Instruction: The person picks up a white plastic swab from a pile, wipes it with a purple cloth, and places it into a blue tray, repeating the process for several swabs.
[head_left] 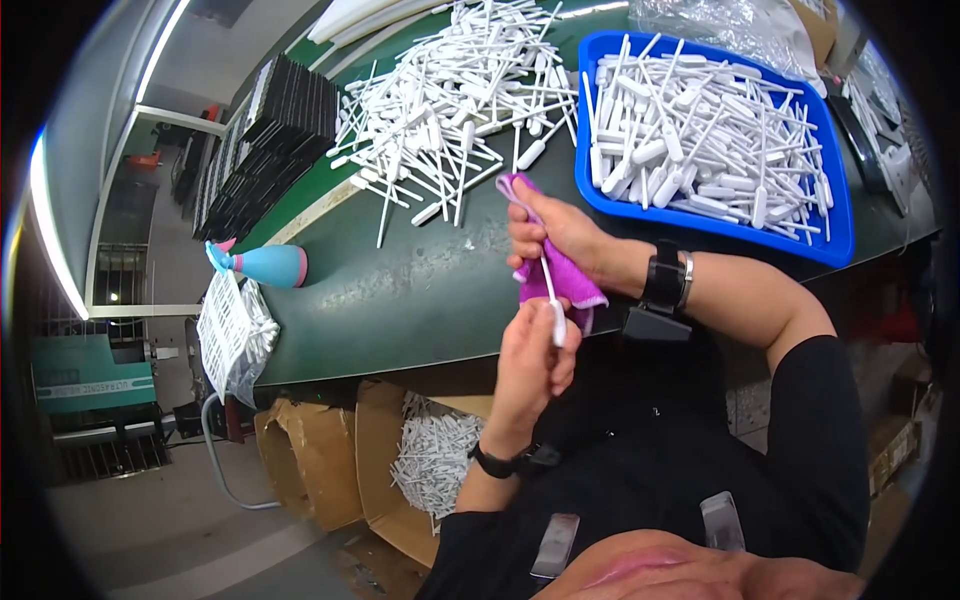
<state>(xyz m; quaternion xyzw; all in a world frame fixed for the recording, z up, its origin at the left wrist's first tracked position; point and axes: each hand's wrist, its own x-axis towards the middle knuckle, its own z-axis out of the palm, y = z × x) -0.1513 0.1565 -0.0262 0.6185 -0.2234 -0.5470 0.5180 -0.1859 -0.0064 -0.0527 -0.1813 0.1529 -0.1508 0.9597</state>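
Observation:
A white plastic stick (pixel 549 278), thin along its shaft and thicker at one end, slants between my two hands. My left hand (pixel 526 365) is closed on the thick end, pinching it with thumb and fingers. Farther off, my right hand (pixel 560 228) grips a purple cloth (pixel 564 278) with a pale edge. The shaft runs up into that hand against the cloth; its far tip is hidden there. Both hands are above the near edge of the green table (pixel 420 300). Many similar sticks lie in a loose heap (pixel 450 100) beyond my hands.
To the right, a blue tray (pixel 720 236) holds many more sticks. Black stacked trays (pixel 265 145), a blue spray bottle (pixel 270 266) and a bagged bundle with a printed sheet (pixel 225 330) stand at left. Below the table edge, a cardboard box (pixel 380 470) contains white sticks.

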